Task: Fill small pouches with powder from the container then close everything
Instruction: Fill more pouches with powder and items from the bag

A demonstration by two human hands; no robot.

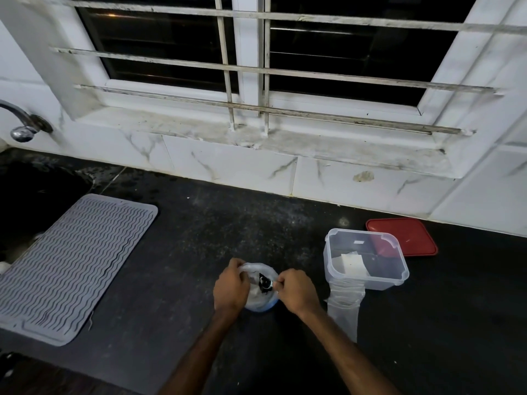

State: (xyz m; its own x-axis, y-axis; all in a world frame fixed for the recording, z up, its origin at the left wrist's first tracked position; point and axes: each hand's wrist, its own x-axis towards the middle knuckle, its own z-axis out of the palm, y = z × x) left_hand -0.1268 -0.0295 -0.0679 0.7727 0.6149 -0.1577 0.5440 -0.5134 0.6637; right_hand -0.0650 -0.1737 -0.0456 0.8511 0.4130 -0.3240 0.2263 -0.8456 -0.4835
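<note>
Dark speckled desk (199, 238) below a barred window (256, 67); a grey ribbed mat (71, 263) lies at the left. At mid-desk the left hand (231, 289) and right hand (296, 292), fingers curled, each pinch the mouth of a thin plastic bag (256, 302). Just right stands a clear container (368, 280), lid off, with a pouch strip (343, 309) hanging over its front. A red lid (410, 235) lies behind it.

so the counter (228, 223) runs along under the window sill (256, 138). far left is the sink (37, 201) with the tap (21, 125) on the wall behind it, and the mat (71, 266) lies just right of the sink. front and centre sits the bag (258, 270), left grip (231, 286) on its left edge, right grip (296, 289) on its right. right of that is the container (368, 283), its lid (413, 232) lying behind it near the wall, and a strip of pouches (343, 312) runs from its near-left corner toward the counter's front
</note>
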